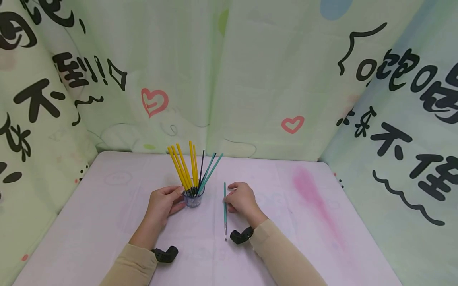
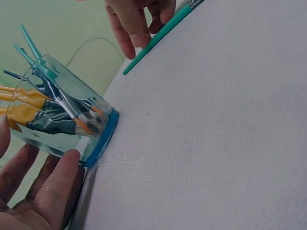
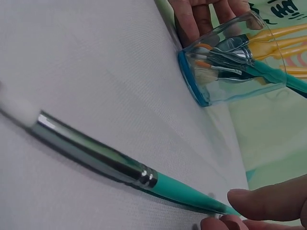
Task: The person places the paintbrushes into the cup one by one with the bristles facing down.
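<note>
A clear cup with a blue base stands on the table, filled with paintbrushes, their bristles down. My left hand holds it from the left, thumb near the rim and fingers along its side. To the right of the cup, my right hand pinches a teal-handled paintbrush between thumb and fingers. This brush lies low along the tabletop, its white bristles toward me. In the right wrist view, its silver ferrule shows, with my thumb over the handle end.
Yellow-handled brushes, teal ones and a dark one stick up out of the cup. The pale table has a pink smear on its right side. Printed curtains hang behind and at both sides.
</note>
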Demonstrator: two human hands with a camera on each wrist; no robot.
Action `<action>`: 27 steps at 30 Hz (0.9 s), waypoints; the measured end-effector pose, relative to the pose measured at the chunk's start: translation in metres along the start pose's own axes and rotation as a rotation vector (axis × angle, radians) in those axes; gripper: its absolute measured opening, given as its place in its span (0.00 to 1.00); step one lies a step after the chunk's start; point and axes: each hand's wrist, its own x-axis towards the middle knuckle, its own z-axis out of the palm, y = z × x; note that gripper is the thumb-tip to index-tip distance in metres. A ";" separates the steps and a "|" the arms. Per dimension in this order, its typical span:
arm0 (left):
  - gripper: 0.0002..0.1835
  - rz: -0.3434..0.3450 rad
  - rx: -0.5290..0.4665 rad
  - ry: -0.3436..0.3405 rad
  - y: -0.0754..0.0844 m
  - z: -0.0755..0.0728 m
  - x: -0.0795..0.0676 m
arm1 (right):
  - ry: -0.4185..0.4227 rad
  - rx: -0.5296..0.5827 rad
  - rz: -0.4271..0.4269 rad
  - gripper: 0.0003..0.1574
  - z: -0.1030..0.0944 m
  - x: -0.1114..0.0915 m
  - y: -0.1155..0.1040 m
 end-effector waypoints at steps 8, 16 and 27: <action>0.22 -0.004 0.001 -0.002 0.000 0.000 0.000 | 0.011 -0.115 -0.014 0.29 0.005 0.001 -0.001; 0.22 -0.006 0.005 -0.004 0.002 0.000 -0.001 | 0.069 -0.205 -0.056 0.28 0.010 0.003 -0.002; 0.23 -0.006 0.000 -0.006 0.002 0.001 -0.001 | 0.075 -0.206 -0.034 0.25 0.010 0.004 -0.005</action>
